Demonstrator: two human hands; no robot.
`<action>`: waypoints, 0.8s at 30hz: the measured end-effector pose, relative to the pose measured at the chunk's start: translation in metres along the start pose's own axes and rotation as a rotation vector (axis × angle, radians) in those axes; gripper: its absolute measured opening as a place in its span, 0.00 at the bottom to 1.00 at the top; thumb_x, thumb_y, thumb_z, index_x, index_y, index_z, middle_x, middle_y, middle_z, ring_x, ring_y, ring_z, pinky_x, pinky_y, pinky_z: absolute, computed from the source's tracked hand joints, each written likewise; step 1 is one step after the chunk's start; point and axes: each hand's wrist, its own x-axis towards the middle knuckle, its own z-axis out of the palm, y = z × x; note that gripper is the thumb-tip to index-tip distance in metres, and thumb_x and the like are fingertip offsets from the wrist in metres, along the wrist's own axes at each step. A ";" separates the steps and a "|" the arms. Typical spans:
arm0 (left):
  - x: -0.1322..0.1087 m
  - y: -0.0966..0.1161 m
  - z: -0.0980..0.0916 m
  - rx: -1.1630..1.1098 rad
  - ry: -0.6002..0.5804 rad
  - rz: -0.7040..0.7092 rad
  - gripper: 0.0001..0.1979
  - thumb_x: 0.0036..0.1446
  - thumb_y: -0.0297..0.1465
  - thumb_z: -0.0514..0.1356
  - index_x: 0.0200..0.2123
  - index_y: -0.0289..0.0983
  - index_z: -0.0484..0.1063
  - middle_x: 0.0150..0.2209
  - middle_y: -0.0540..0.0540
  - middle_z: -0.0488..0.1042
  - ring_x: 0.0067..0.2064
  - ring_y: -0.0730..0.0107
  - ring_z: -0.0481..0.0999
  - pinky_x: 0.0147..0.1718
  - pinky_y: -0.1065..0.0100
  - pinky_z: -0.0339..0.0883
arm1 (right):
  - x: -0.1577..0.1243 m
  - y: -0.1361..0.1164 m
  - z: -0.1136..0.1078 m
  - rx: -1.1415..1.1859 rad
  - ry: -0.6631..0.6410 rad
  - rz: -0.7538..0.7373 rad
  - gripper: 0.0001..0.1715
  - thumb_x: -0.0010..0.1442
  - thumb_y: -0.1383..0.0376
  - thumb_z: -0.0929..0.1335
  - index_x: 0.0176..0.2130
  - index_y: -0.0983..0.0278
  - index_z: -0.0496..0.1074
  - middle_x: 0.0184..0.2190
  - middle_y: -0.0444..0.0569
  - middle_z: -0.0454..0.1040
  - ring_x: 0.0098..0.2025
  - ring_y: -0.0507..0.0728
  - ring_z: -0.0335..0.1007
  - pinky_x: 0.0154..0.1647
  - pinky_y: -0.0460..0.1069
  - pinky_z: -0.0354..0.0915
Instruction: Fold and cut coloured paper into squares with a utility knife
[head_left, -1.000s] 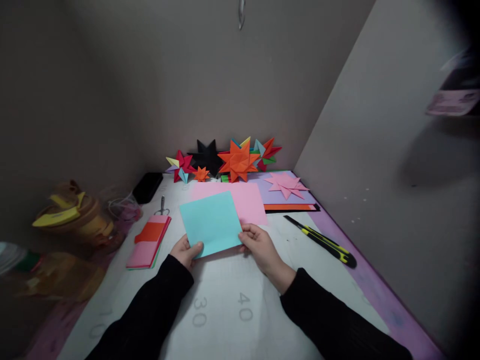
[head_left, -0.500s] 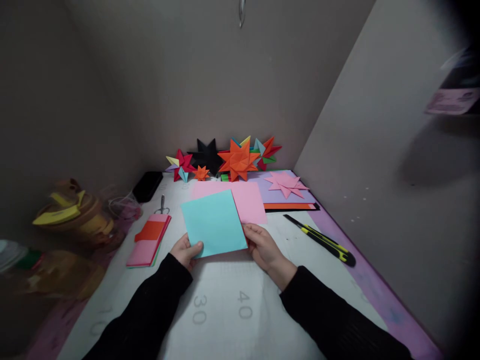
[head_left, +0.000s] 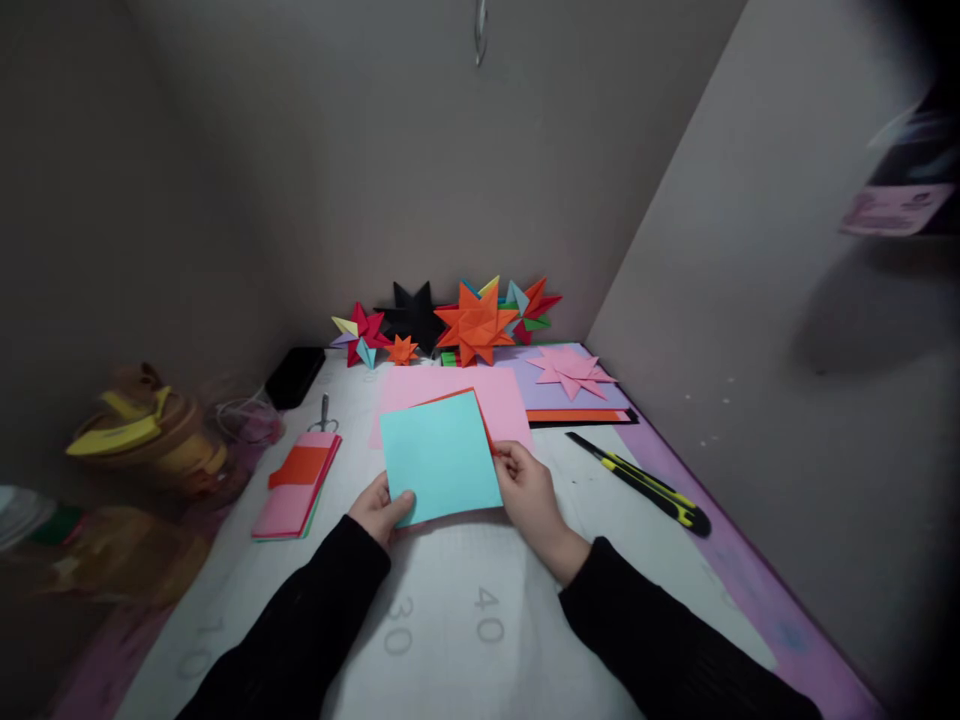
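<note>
Two-handed; above the white mat (head_left: 442, 600), pinching blue sheet (head_left: 441, 460) with left hand (head_left: 382, 508); seemingly gripping orange sheet (head_left: 487, 432) behind with right hand (head_left: 529, 492); newly baring orange along the top, so apparently parting layers; before pink sheet (head_left: 501, 398).

centre: turquoise sheet (head_left: 441, 460), orange-red sheet (head_left: 488, 437) behind | 12 o'clock: black star (head_left: 410, 312), orange star (head_left: 477, 322) | 2: pink star (head_left: 573, 372) | 3: black-and-yellow cutter (head_left: 643, 488) | 6: white mat (head_left: 442, 665), grey numerals (head_left: 487, 598) | 9: pink-and-red stack (head_left: 286, 508)

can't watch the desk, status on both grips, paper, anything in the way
Left grip pinching light-blue sheet, lower left. Right grip on edge of red-orange sheet behind. Utility knife off right, out of the way.
</note>
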 end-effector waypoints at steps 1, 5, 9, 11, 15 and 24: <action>0.000 0.000 0.000 -0.001 0.018 -0.012 0.29 0.38 0.32 0.70 0.45 0.35 0.66 0.34 0.45 0.78 0.27 0.64 0.77 0.23 0.67 0.72 | 0.001 0.000 -0.002 -0.006 0.037 -0.011 0.08 0.57 0.62 0.64 0.35 0.62 0.71 0.28 0.46 0.73 0.29 0.54 0.66 0.31 0.48 0.61; 0.006 0.010 -0.006 -0.060 0.156 0.035 0.22 0.41 0.27 0.67 0.41 0.37 0.66 0.37 0.45 0.77 0.32 0.63 0.78 0.28 0.66 0.73 | 0.014 0.004 -0.014 0.203 0.203 0.111 0.11 0.55 0.58 0.66 0.36 0.62 0.68 0.26 0.44 0.71 0.25 0.52 0.64 0.24 0.46 0.61; 0.018 0.027 -0.015 -0.187 0.249 0.161 0.24 0.42 0.26 0.65 0.45 0.38 0.66 0.46 0.44 0.74 0.46 0.60 0.74 0.41 0.63 0.71 | 0.028 0.012 -0.021 0.462 0.362 0.266 0.13 0.50 0.57 0.68 0.34 0.61 0.65 0.28 0.44 0.71 0.21 0.50 0.63 0.19 0.45 0.60; 0.022 0.031 -0.019 -0.168 0.198 0.227 0.27 0.43 0.29 0.65 0.49 0.40 0.65 0.53 0.42 0.69 0.54 0.58 0.68 0.47 0.62 0.67 | 0.030 0.014 -0.021 0.496 0.377 0.276 0.13 0.50 0.58 0.69 0.34 0.61 0.64 0.29 0.44 0.72 0.22 0.50 0.64 0.20 0.45 0.60; 0.021 0.022 -0.019 0.047 0.333 0.488 0.38 0.44 0.30 0.66 0.59 0.49 0.56 0.66 0.48 0.47 0.66 0.63 0.45 0.60 0.63 0.47 | 0.023 0.012 -0.016 0.483 0.214 0.206 0.14 0.53 0.56 0.68 0.36 0.61 0.65 0.32 0.46 0.74 0.28 0.53 0.68 0.24 0.46 0.62; -0.004 0.001 0.013 0.007 -0.024 0.216 0.38 0.42 0.39 0.68 0.55 0.36 0.57 0.49 0.35 0.71 0.39 0.59 0.77 0.28 0.69 0.72 | -0.005 0.002 0.004 0.382 -0.070 0.116 0.11 0.56 0.58 0.68 0.38 0.61 0.68 0.26 0.43 0.70 0.29 0.53 0.65 0.36 0.49 0.63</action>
